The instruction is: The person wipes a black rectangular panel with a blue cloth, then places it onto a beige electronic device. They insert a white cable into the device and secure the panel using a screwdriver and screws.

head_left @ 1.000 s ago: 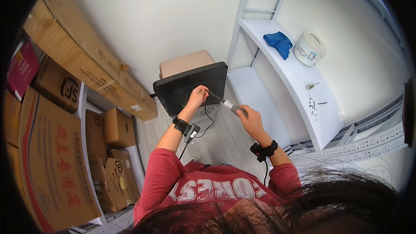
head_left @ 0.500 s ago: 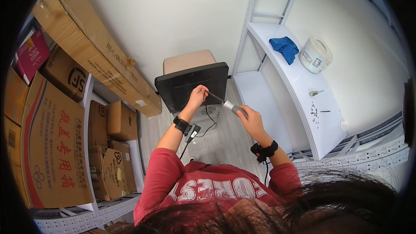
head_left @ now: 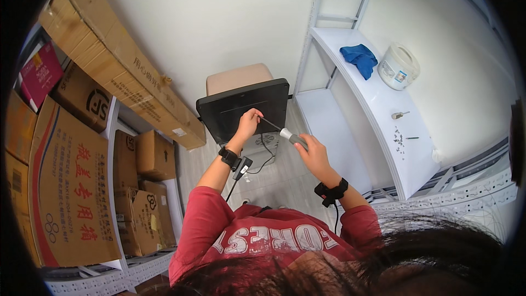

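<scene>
A screwdriver (head_left: 287, 134) with a grey handle and a thin dark shaft is held in my right hand (head_left: 316, 154), its fingers wrapped about the handle's end. The shaft slants up and left to my left hand (head_left: 249, 124), whose fingertips are pinched together at its tip. Whether they grip the tip itself or some small part there, I cannot make out. Behind both hands stands a black flat panel (head_left: 224, 108), tilted, with a cable (head_left: 269, 152) hanging below it. Each wrist wears a black strap with a small device.
On the white shelf (head_left: 378, 126) at right lie a blue cloth (head_left: 359, 60), a white tub (head_left: 398, 67), a short screwdriver-like tool (head_left: 399, 115), a thin green rod (head_left: 412, 138) and scattered small parts (head_left: 399, 141). Cardboard boxes (head_left: 74, 186) fill the left shelving. A beige chair back (head_left: 239, 77) rises behind the panel.
The screwdriver and my right hand have shifted slightly left, and the grip on the handle has turned a little. My left hand stays at the shaft's tip.
</scene>
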The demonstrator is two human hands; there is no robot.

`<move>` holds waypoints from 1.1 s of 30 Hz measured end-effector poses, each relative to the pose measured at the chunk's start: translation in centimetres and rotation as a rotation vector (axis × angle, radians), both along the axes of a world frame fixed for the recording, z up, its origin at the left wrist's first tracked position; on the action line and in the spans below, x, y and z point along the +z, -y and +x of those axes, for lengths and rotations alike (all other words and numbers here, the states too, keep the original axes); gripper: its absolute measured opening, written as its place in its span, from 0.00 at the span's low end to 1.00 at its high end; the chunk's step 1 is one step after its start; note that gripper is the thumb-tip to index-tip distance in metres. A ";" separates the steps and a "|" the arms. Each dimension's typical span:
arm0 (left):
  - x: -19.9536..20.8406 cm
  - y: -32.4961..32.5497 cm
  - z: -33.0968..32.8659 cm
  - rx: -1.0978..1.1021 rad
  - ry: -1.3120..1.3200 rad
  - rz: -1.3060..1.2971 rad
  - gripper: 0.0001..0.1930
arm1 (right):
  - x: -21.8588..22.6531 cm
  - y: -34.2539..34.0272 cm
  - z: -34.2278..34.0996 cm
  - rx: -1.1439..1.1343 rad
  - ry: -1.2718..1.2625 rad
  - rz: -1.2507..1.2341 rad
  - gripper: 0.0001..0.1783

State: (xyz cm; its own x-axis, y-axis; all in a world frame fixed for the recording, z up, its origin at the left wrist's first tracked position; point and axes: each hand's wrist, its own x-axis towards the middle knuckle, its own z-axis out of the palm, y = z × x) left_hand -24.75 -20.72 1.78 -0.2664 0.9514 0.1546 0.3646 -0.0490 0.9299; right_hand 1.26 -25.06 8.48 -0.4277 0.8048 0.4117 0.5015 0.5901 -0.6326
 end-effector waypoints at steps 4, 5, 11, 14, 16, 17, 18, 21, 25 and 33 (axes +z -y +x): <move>-0.4 -0.1 -0.3 0.002 0.040 0.024 0.10 | -0.2 0.0 -0.3 -0.005 -0.025 -0.011 0.16; -0.4 -0.1 -0.3 0.001 0.037 0.040 0.10 | 0.1 0.0 -0.4 -0.002 -0.013 0.011 0.16; -0.1 -0.1 -1.5 -0.149 0.122 -0.051 0.11 | 0.5 -0.4 -0.4 -0.010 0.027 0.055 0.16; 1.1 0.5 -1.8 -0.245 0.310 -0.091 0.14 | 0.7 -0.6 -0.1 -0.003 0.043 -0.060 0.14; 1.1 0.5 -2.3 -0.181 0.290 -0.056 0.15 | 0.7 -1.0 -0.2 -0.012 0.014 -0.054 0.14; 1.3 0.5 -2.6 -0.150 0.280 -0.040 0.16 | 0.6 -1.3 -0.2 -0.017 -0.002 -0.052 0.14; 1.5 0.6 -2.9 -0.086 0.140 -0.029 0.15 | 0.7 -1.5 -0.2 -0.027 -0.003 -0.065 0.14; 3.1 1.2 -3.4 0.113 -0.275 0.018 0.13 | 0.6 -2.5 -0.3 -0.046 -0.033 -0.065 0.15; 6.4 0.9 -3.6 0.241 -0.603 0.243 0.09 | 0.1 -3.7 -0.9 -0.054 -0.032 -0.265 0.16; 6.6 -2.5 -7.0 0.135 -0.998 0.181 0.24 | -2.4 -2.4 -4.1 -0.115 -0.135 -0.308 0.18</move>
